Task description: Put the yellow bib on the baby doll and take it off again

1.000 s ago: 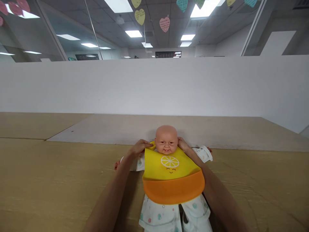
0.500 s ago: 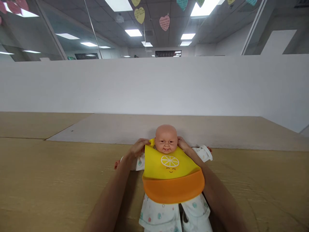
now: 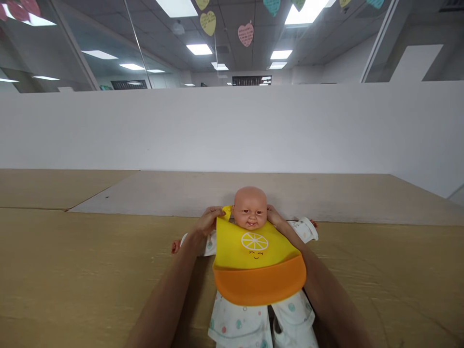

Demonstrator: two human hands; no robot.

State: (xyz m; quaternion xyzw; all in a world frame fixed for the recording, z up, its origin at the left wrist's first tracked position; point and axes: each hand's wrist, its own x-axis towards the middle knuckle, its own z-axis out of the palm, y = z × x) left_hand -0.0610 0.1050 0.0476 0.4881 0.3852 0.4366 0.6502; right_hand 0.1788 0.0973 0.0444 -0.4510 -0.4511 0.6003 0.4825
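Observation:
A baby doll [image 3: 250,208] lies on its back, dressed in a white patterned outfit [image 3: 239,324] with small coloured dots. Its chest is covered by a silicone bib [image 3: 258,263], yellow above and orange in the lower pocket, with a citrus-slice face. My left hand [image 3: 209,221] pinches the bib's yellow strap [image 3: 227,211] beside the doll's neck. My right hand [image 3: 274,216] sits at the other side of the neck, by the bib's upper edge. Its fingertips are hidden behind the doll's head, and the bib's other strap does not show.
The doll lies on a tan table [image 3: 90,270], with a pale grey board [image 3: 145,198] behind it. A white partition wall [image 3: 232,130] rises beyond. Glass panels [image 3: 50,53] and paper hearts [image 3: 245,35] hang above.
The tip of the yellow strap stands a little higher beside the doll's neck. My hands and the doll stay almost where they were, and the view has shifted slightly.

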